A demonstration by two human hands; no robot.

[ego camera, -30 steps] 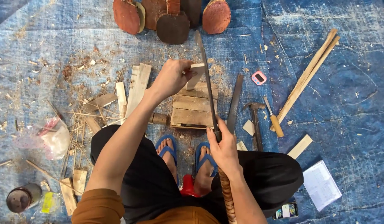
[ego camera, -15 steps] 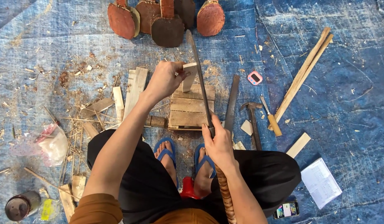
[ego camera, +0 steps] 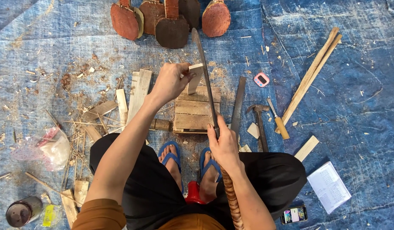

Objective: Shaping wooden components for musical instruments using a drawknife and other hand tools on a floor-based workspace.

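Observation:
My left hand (ego camera: 170, 81) grips a small pale wooden piece (ego camera: 195, 78) and holds it upright on a slatted wooden block (ego camera: 192, 111) in front of my feet. My right hand (ego camera: 224, 146) is closed on the handle of a long machete (ego camera: 204, 76). Its blade points away from me and lies right beside the wooden piece. A striped sheath or handle end (ego camera: 231, 200) shows below my right wrist.
Several round brown wooden paddles (ego camera: 171, 21) lie at the top. A flat file (ego camera: 238, 108), hammer (ego camera: 259, 119), chisel (ego camera: 278, 121) and pink sharpener (ego camera: 261, 79) lie right of the block. Long sticks (ego camera: 312, 74), wood offcuts (ego camera: 137, 91), a tin (ego camera: 19, 212), a phone (ego camera: 294, 214) and paper (ego camera: 329, 186) surround me on the blue tarp (ego camera: 358, 106).
The machete blade has shifted slightly, staying against the wooden piece. My left hand keeps its hold on the piece.

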